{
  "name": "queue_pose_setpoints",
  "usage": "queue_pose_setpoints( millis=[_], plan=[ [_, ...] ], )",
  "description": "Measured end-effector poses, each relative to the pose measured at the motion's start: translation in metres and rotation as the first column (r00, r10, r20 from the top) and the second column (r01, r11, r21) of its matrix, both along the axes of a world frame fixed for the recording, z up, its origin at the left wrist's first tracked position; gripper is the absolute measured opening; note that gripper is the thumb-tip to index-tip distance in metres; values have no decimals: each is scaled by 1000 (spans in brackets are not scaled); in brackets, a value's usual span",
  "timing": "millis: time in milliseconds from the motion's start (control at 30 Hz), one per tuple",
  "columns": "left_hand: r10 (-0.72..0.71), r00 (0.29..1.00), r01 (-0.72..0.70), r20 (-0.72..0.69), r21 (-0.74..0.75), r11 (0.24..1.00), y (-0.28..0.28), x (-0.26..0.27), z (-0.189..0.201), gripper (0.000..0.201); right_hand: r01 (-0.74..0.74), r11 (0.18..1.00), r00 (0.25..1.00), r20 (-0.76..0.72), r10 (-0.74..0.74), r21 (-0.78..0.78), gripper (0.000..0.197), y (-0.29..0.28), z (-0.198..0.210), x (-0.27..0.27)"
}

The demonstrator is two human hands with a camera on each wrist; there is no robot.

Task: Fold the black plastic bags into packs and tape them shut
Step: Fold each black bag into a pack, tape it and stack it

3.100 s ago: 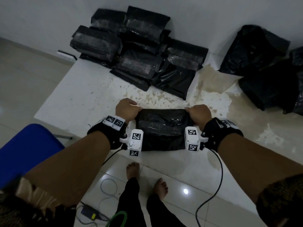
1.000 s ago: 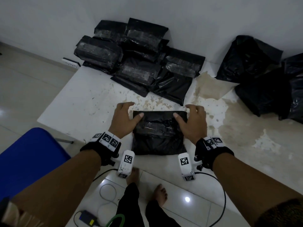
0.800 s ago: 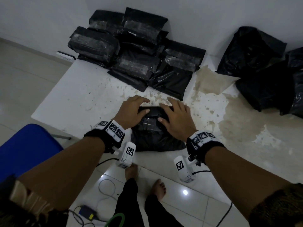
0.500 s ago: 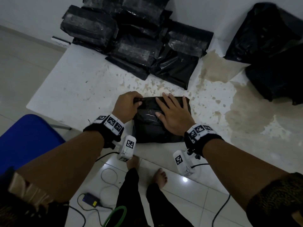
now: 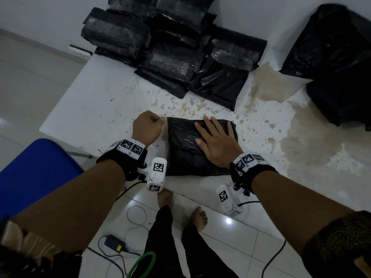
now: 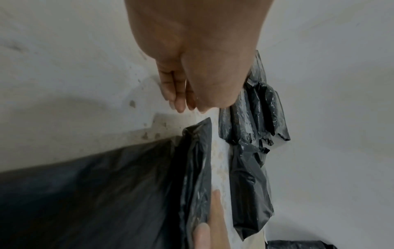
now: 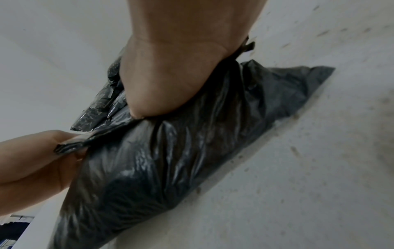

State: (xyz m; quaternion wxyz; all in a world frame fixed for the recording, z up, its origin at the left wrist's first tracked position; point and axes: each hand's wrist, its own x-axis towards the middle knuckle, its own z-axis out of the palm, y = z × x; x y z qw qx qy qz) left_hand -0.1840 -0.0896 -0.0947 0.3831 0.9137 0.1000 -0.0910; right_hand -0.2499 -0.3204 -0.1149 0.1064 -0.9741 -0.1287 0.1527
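A folded black plastic bag (image 5: 184, 151) lies near the front edge of the stained white table (image 5: 96, 109). My right hand (image 5: 212, 135) lies flat on its right half with fingers spread and straight, pressing it down; the right wrist view shows the palm (image 7: 170, 80) sunk into the bag (image 7: 192, 151). My left hand (image 5: 157, 121) is curled at the bag's far left corner. In the right wrist view its fingers (image 7: 53, 144) pinch that corner. The left wrist view shows the curled left hand (image 6: 181, 96) above the bag (image 6: 106, 193).
Several taped black packs (image 5: 172, 47) are piled at the back against the wall. Loose black bags (image 5: 337, 57) fill the back right. A blue chair (image 5: 34, 173) stands at the left. A power adapter (image 5: 114, 242), cables and my bare feet are on the tiled floor.
My right hand slid from the bag's right side onto its top and now presses flat. My left hand moved off the bag's top to its far left corner and pinched it.
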Motion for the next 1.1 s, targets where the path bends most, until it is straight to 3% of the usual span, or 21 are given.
queue_pose_setpoints(
  millis=[67, 133, 200, 267, 367, 467, 533, 600, 700, 767, 967, 1033, 1100],
  plan=[
    [-19, 990, 21, 137, -20, 1000, -3, -11, 8, 18, -5, 1000, 1000, -18, 5, -21, 78, 0, 0, 1],
    [-281, 910, 292, 304, 9, 956, -16, -22, 23, 15, -11, 999, 1000, -24, 10, -42, 80, 1, 2, 1],
    [-573, 768, 561, 287, 132, 818, -32, -33, 32, 11, -18, 998, 1000, -12, 17, -62, 83, 1, 6, 3],
    [-695, 700, 666, 163, 203, 718, -40, -38, 32, 11, -21, 998, 1000, -24, 20, -62, 85, 0, 8, 4],
    [-722, 692, 694, 5, 270, 667, -38, -39, 24, 19, 31, 996, 999, 9, -32, 88, 83, -6, 13, 1],
    [-723, 691, 697, -16, 281, 660, -34, -41, 21, 23, 20, 978, 986, 156, -54, 208, 68, -21, 15, -13],
    [-719, 695, 689, 14, 276, 671, -34, -44, 21, 30, -7, 986, 983, 183, -24, 166, 63, -35, 10, -26],
    [-713, 700, 682, 40, 262, 683, -33, -47, 20, 41, 31, 994, 993, 110, -43, 102, 64, -48, 3, -37],
    [-742, 668, 702, 62, 280, 655, -33, -50, 17, 56, 99, 994, 992, 81, -102, 41, 60, -58, -1, -45],
    [-762, 643, 713, 78, 303, 632, -34, -50, 15, 55, 117, 993, 990, 81, -117, 15, 54, -59, -1, -44],
    [-794, 602, 693, 86, 437, 573, -40, -51, 19, 53, 181, 983, 983, 26, -181, -11, 70, -59, 10, -38],
    [-798, 601, 702, 46, 447, 555, -43, -51, 22, 52, 232, 970, 957, 159, -242, 80, 56, -54, 17, -36],
    [-794, 608, 702, 21, 453, 550, -45, -51, 24, 51, 173, 976, 921, 330, -207, 130, 45, -47, 23, -37]
  ],
)
